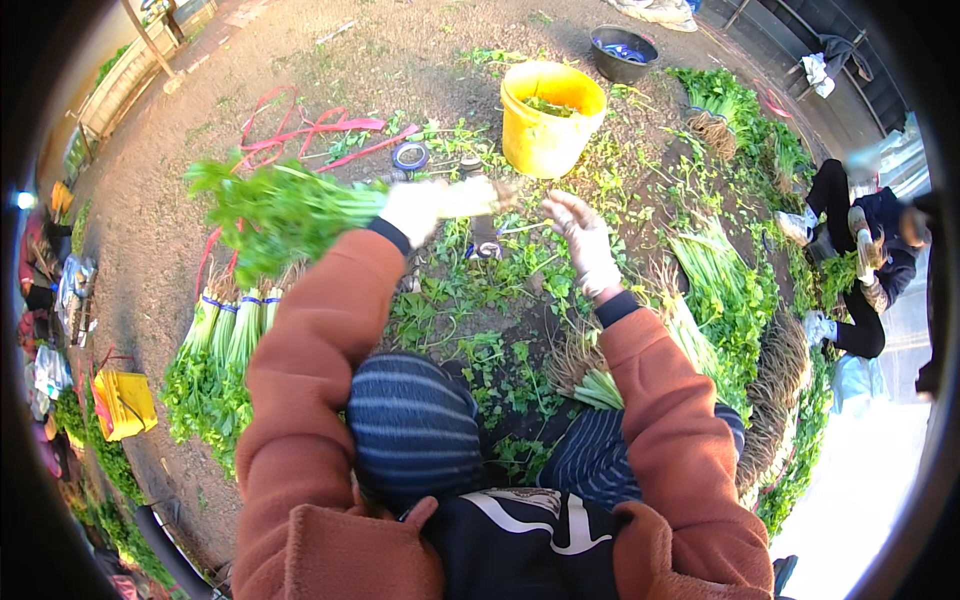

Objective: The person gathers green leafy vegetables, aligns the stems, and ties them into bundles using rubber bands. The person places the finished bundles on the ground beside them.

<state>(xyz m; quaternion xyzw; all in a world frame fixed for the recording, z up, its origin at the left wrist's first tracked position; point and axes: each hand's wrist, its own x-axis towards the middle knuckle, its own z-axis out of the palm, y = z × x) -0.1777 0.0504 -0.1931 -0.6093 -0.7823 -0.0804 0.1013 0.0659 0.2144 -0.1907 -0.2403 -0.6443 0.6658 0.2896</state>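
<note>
My gloved left hand (411, 214) grips a bunch of leafy celery (289, 210) by its stalks. Its blurred leaves point left and its pale root end points right. Just beyond the roots is my gloved right hand (583, 238), raised with its fingers bent and apart and nothing visible in them. Below and between the hands, a tape tool with a purple roll (486, 250) sits on the littered ground. Another purple tape roll (410, 156) lies farther off. Celery bundles bound with blue bands (244, 319) rest left of my left arm.
Loose celery (712, 285) is piled at right, near a row of rooty bunches (776, 397). Ahead stand a yellow bucket (551, 124) with leaf scraps and a black basin (624, 56). Red ribbon (322, 127) trails across the soil. Another person (877, 247) sits at far right.
</note>
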